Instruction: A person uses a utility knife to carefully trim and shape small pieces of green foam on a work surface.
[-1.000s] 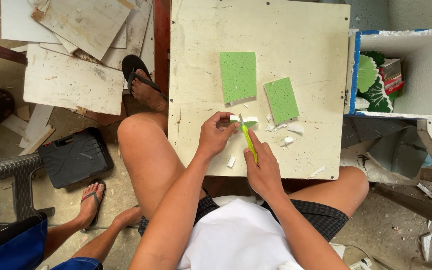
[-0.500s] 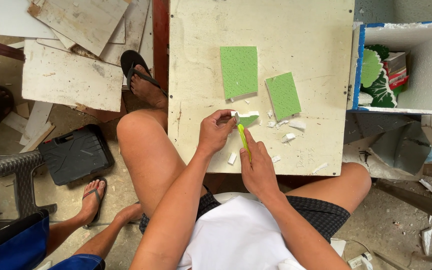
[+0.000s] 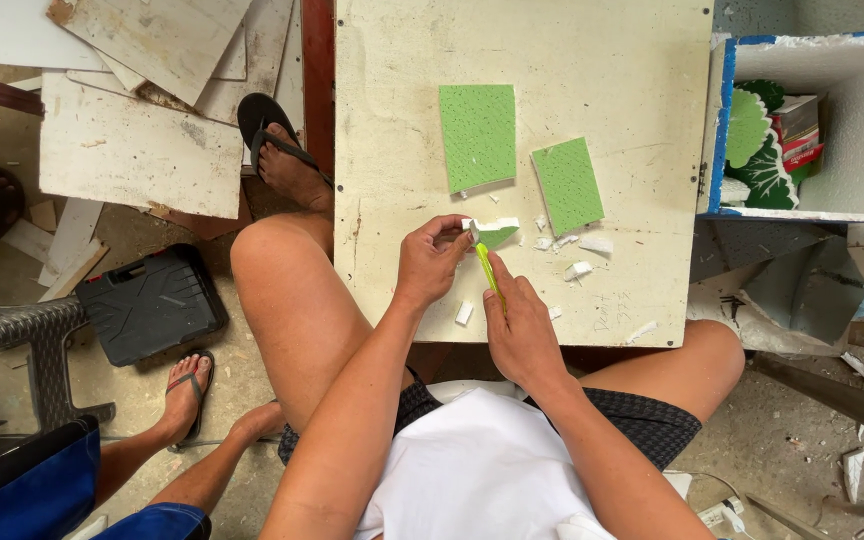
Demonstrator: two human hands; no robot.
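Pinching a small green-faced, white-edged foam offcut (image 3: 492,234) between thumb and fingertips, the left hand (image 3: 430,262) is curled nearly closed around that piece and holds it just above the cream, scuffed square tabletop (image 3: 592,60); the right hand (image 3: 520,325), just below the offcut, is folded into a loose fist around the handle of a slim yellow-green craft knife (image 3: 489,272), whose tip meets the offcut's lower edge; by my reading the step in hand is trimming or shaving this little piece, and the next move would call for a steady pinch and a short, controlled stroke of the blade kept clear of the left fingertips. Around the offcut lie white foam crumbs and chips (image 3: 578,270), some just to its right, one small white block (image 3: 464,313) below it near the left wrist; above the offcut sits a larger green rectangular foam sheet (image 3: 478,136), and up and to the right of the offcut a smaller, tilted green foam sheet (image 3: 567,185), the two near each other but apart. Far right of the offcut stands a blue-rimmed white box (image 3: 717,130) holding green and white leaf-shaped cutouts (image 3: 752,140); well to the left of it, on the floor, rest a black plastic tool case (image 3: 150,302) and worn white boards (image 3: 137,150), with another person's sandalled foot (image 3: 187,395) near the case.
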